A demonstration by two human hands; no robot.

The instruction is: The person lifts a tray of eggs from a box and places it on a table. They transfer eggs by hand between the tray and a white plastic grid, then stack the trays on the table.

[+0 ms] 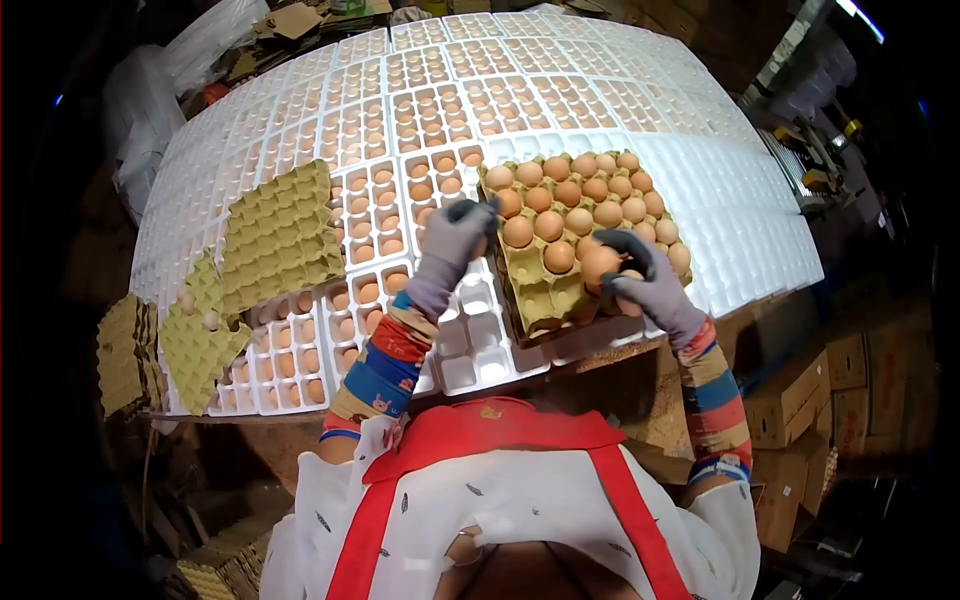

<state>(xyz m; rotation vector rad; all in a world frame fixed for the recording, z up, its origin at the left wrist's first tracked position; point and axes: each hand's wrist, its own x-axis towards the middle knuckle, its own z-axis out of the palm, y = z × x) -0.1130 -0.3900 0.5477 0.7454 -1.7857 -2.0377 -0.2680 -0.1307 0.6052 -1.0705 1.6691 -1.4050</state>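
My right hand (662, 292), in a grey glove with dark fingertips, is closed around a brown egg (600, 266) over the front of the pulp egg tray (530, 300). Rows of brown eggs fill the back and right of that tray, while several front-left cups show bare. To its left, my left hand (450, 248), gloved alike, has its fingers curled above a white foam tray (458, 372). Part of an egg (479, 246) shows at its fingertips. The near cups of this foam tray hold nothing; cups farther back hold eggs.
White foam trays with eggs (430, 110) cover much of the table. More white foam trays (745, 240) lie at the right. Pulp trays (280, 235) rest on filled trays at left, others (130, 350) at the table edge. Cardboard boxes (785, 410) stand below right.
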